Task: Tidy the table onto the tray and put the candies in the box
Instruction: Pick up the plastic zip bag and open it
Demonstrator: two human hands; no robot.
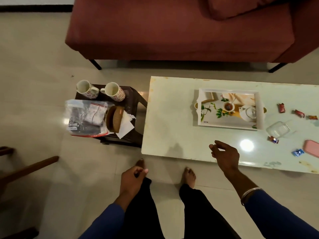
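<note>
A white tray (227, 124) with a printed tea picture lies on the pale table (172, 118). Right of it sits a small clear plastic box (278, 129). Wrapped candies lie around it: red ones (281, 107) (299, 113), an orange one (313, 117), a red-blue one (273, 139) and a blue one (297, 152). My right hand (225, 155) hovers over the table's near edge, fingers relaxed and holding nothing. My left hand (133, 180) hangs by my leg with fingers loosely curled, holding nothing.
A dark stool (136, 104) left of the table carries two floral mugs (87, 89) (114, 91), a zip bag (86, 118), a cork coaster holder (114, 120) and napkins. A pink phone case (312, 150) lies at the table's right edge. A red sofa (172, 28) stands behind.
</note>
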